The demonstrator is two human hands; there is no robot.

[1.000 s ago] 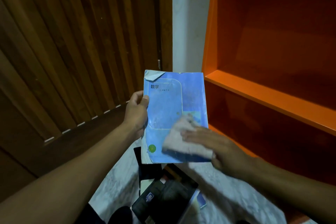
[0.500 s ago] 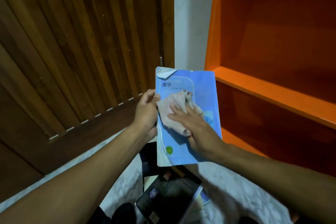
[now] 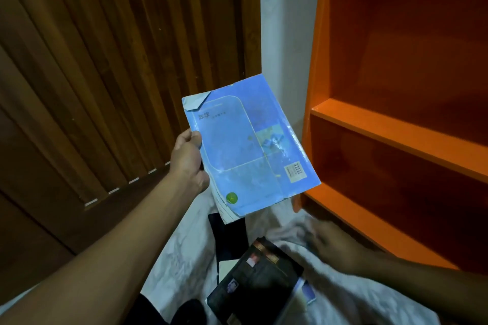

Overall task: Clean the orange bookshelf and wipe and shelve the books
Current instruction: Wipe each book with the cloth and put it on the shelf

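Orange bookshelf (image 3: 396,137): right of view, compartments bare, apparently ready for books.
Wooden door (image 3: 105,74): slatted, left; white wall between it and the shelf.
Marbled floor (image 3: 179,258): pale, bearing a dark book pile (image 3: 253,280).
Blue book (image 3: 248,145): held aloft, tilted toward the shelf, likely for shelving.
Left hand (image 3: 188,161): clamped on its left edge.
Right hand (image 3: 335,245): low beside the pile, blurred; grip cannot be told.
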